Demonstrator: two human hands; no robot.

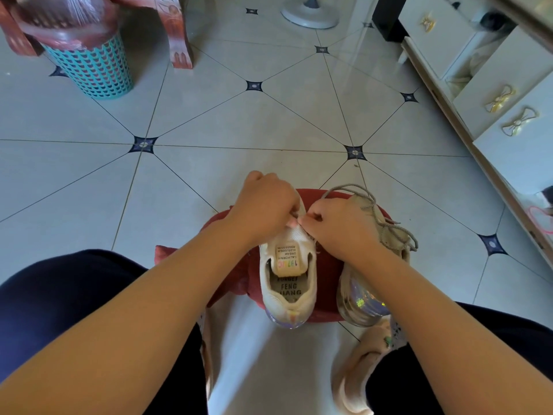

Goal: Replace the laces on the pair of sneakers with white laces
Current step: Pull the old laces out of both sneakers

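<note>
cream mesh sneaker (288,265) at 6 o'clock on the red stool (329,274); our left grip (263,205) and right grip (338,226) both pinch its lace (300,220). pulling unevenly, we might tip it off.

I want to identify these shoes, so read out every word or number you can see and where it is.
"FENG", "UANG": insole of the open sneaker; line above half hidden.
"CALIFORNIA", "DREAM": tongue label, upside down; two smaller lines too blurred.
"197": coloured figures on that label; remainder unclear.
</note>
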